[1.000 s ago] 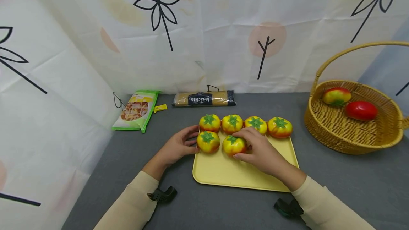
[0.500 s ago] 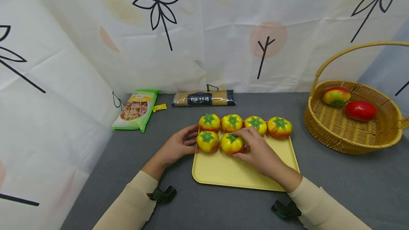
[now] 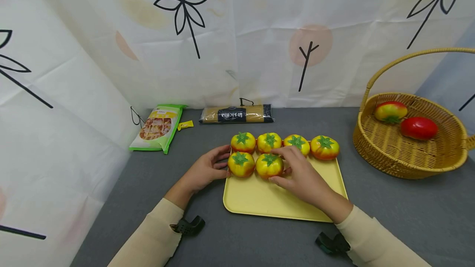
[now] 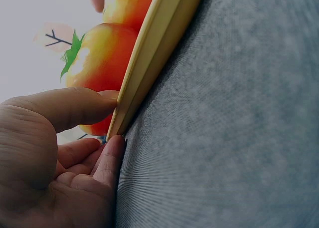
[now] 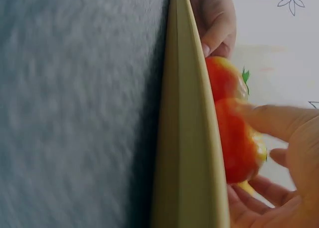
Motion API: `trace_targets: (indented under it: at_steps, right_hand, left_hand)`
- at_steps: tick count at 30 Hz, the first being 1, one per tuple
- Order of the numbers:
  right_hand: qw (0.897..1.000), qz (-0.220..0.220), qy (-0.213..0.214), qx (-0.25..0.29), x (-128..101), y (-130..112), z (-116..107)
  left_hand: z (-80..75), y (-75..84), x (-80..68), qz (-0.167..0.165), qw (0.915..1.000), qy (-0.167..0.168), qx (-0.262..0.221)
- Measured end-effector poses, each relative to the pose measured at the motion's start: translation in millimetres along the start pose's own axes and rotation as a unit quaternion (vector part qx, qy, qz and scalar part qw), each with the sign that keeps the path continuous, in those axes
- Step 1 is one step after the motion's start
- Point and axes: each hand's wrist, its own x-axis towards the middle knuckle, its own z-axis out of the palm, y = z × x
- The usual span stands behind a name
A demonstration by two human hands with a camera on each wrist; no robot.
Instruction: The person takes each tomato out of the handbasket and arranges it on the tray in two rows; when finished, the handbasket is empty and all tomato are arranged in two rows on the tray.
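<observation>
Tabletop [image 3: 241, 242], gray and flat, gives good footing, though a sideways shove could slide what stands on it. Wicker basket [image 3: 375, 162] sits off to the right, apart from the work, so it should not hinder the right arm. Yellow tray [image 3: 267, 201] has bare floor along its near side and right of the front row, leaving room to adjust without crowding.

Left hand [image 3: 204, 170] is at the tray's left edge, fingers apart and loosely bent, its thumb [image 4: 75, 106] against the rim; how hard it presses, I cannot tell. A light brace there is probably enough.

Right hand [image 3: 302, 173] has thumb and fingers clamped around the right side of a toy tomato [image 3: 267, 167], second from left in the front row. That tomato looks upright, just beside the front-left tomato [image 3: 241, 165], in front of four back-row tomatoes [image 3: 270, 143]. Good placing likely means easing it sideways in small nudges, in line with its neighbor, without pushing the row. Before withdrawing, spread the fingers evenly, so the round fruit does not roll, and clear the back row. Its green calyx [image 3: 269, 159] faces up, a handy check against tilting.
</observation>
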Motion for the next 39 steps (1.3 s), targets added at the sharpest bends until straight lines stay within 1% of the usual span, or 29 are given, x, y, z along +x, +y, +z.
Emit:
trace_targets:
  at_steps: [3, 8, 17, 22, 27, 31, 39]
  right_hand:
    - [1.0, 0.004, -0.002, 0.015, 0, -2, -6]
    - [0.999, 0.006, 0.008, 0.034, 1, -3, -16]
    - [0.999, 0.014, 0.026, 0.028, 1, -4, -34]
    - [0.998, 0.008, 0.043, 0.039, 1, -5, -43]
    - [0.997, 0.006, 0.055, 0.059, 1, -5, -55]
    - [0.994, -0.005, 0.068, 0.081, -1, -6, -66]
    - [0.984, -0.024, 0.094, 0.152, -3, -2, -87]
  left_hand:
    - [0.4, 0.6, -0.4, 0.0, 1.0, 0.0, -0.003]
    - [1.1, 1.6, -0.7, -0.003, 1.0, 0.003, -0.003]
    - [1.0, 2.1, -1.1, -0.004, 1.0, 0.005, 0.0]
    - [0.5, 0.9, -1.1, -0.003, 1.0, 0.001, -0.007]
    - [0.3, 0.2, -0.7, -0.001, 1.0, 0.001, -0.005]
    - [0.4, 0.4, -0.7, 0.0, 1.0, 0.001, -0.006]
    - [0.7, 0.5, -0.5, -0.002, 0.9999, 0.001, -0.011]
